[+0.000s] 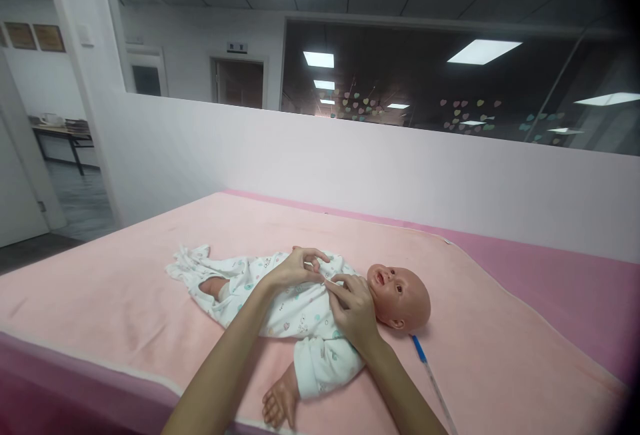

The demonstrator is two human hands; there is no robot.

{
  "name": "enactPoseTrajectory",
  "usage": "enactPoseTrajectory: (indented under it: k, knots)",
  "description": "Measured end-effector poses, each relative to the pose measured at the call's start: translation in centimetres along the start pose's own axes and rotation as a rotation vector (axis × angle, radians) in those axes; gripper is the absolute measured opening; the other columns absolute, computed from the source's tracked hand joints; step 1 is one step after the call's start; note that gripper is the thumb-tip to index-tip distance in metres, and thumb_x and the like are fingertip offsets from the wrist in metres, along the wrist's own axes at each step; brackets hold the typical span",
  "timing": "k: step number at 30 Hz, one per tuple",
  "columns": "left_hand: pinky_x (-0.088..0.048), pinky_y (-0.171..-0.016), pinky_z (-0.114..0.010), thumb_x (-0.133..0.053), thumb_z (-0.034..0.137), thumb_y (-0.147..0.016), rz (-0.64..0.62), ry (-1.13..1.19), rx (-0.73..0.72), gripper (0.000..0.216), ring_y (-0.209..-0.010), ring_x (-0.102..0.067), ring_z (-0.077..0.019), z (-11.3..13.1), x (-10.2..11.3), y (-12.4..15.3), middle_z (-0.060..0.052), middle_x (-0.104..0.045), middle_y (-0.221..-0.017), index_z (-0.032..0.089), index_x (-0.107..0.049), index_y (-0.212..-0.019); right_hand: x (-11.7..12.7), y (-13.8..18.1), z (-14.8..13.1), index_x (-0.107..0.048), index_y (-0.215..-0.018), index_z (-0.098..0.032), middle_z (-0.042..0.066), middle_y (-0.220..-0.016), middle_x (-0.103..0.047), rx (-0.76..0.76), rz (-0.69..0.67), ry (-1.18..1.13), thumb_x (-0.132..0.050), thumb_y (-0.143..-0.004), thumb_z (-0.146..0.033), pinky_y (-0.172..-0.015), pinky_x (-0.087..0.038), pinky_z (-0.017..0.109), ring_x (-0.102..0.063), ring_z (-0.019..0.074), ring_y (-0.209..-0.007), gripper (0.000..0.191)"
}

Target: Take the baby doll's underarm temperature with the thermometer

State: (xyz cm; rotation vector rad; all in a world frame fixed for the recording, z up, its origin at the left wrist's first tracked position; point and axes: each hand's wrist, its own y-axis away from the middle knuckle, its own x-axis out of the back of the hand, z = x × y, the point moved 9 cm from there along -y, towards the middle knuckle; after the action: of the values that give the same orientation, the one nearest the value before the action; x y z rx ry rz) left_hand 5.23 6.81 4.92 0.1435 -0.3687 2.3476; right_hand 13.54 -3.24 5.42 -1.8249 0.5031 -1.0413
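Note:
A baby doll lies on its back, head to the right, dressed in a white printed romper. Over its chest, my left hand pinches the romper's front between thumb and forefinger, its other fingers loosely curled. My right hand is closed right beside it, with fingertips together on the same bit of cloth. What exactly lies between the fingertips is too small to make out. One doll hand sticks out of the near sleeve. Part of a bare leg shows through an opening in the romper.
A peach blanket covers the padded pink surface. Near the doll's head lies a slim clear stick with a blue end, partly beside my right forearm. Behind runs a low white wall with glass above. A doorway is at the left.

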Motion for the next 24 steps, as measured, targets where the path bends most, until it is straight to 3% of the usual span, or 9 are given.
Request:
enactPoseTrajectory:
  k: [10,24]
  knots:
    - [-0.040,-0.062,-0.022,-0.073,0.014,-0.052,0.023,0.142,0.088,0.061,-0.055,-0.044,-0.0053,-1.7,0.1,-0.3,0.008,-0.038,-0.059,0.018,-0.057,-0.110,0.1,-0.3,-0.2,-0.066,-0.088,-0.024,0.003,-0.088,-0.059,0.027,-0.008,-0.001,-0.051,-0.074,-0.010,-0.074,-0.036,0.034,-0.050,0.0173,-0.081,0.025]
    - [-0.039,-0.065,-0.024,-0.073,0.019,-0.055,-0.012,0.111,0.094,0.055,-0.059,-0.044,-0.0072,-0.6,-0.7,-0.1,0.006,-0.042,-0.061,0.016,-0.060,-0.108,-0.4,-0.3,-0.4,-0.059,-0.077,-0.018,0.003,-0.085,-0.058,0.008,-0.081,0.027,-0.048,-0.074,-0.010,-0.075,-0.037,0.032,-0.050,0.0168,-0.083,0.014]
